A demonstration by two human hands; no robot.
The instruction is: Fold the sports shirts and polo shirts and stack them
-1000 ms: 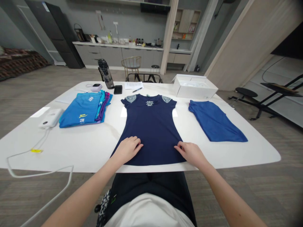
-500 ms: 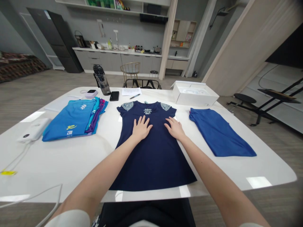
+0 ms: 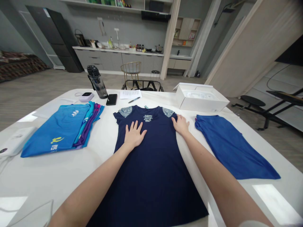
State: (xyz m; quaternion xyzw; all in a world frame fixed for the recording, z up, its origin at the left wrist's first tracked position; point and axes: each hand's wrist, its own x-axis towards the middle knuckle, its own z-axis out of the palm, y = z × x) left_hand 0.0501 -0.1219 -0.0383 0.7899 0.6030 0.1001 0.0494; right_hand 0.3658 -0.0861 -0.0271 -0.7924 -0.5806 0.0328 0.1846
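A dark navy short-sleeved shirt lies spread flat on the white table, its collar toward the far side and patterned patches on its shoulders. My left hand rests palm down on the left part of its chest, fingers spread. At the shirt's right sleeve edge is my right hand, its fingertips touching the sleeve and the rest over the table; its fingers are loosely bent, with no cloth visibly gripped. Folded blue shorts or trousers lie to the right. A stack of folded blue and purple clothes sits at the left.
Toward the table's far side are a water bottle, a phone, a pen, paper and an open white box. A white device with a cable lies at the left edge.
My right hand has moved outward from the shirt's chest to the sleeve edge. My left hand has shifted slightly left and stays flat on the shirt. The view has come closer to the table.
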